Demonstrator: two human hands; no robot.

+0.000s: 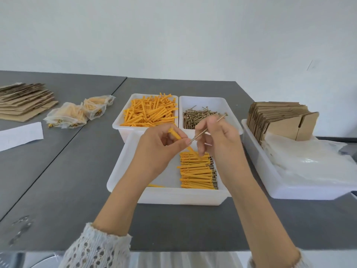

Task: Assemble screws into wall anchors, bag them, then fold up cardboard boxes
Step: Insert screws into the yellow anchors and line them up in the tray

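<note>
Between both grips, screw (pixel 205 129) beside anchor (pixel 176 134).

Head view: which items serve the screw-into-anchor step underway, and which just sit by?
In use: left hand holding anchor; right hand holding screw; anchor bin; screw bin; assembled pile.
Idle: filled bags, flat cardboard, paper slip.

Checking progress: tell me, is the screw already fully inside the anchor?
No: the right hand holds the screw bare, its tip just meeting the anchor in the left hand.
</note>
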